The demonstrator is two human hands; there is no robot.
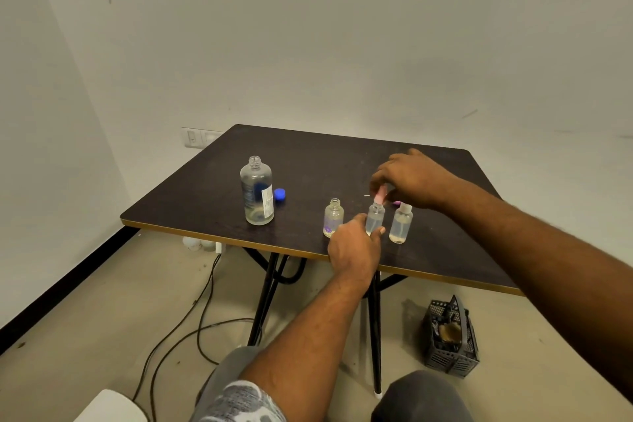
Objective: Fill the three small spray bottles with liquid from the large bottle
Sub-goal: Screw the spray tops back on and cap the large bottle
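Note:
The large clear bottle (257,191) stands uncapped on the dark table (205,195), with its blue cap (280,195) lying beside it. Three small bottles stand near the front edge. The left one (333,217) is uncapped. My left hand (354,243) grips the base of the middle one (375,218). Above its neck, my right hand (411,178) pinches a pink spray top (380,196). The right small bottle (401,223) carries a pale spray top and holds clear liquid.
A dark plastic basket (451,339) stands on the floor under the table's right side. Black cables (191,319) trail across the floor at the left. A white object (109,406) sits at the bottom left. Walls close in behind and to the left.

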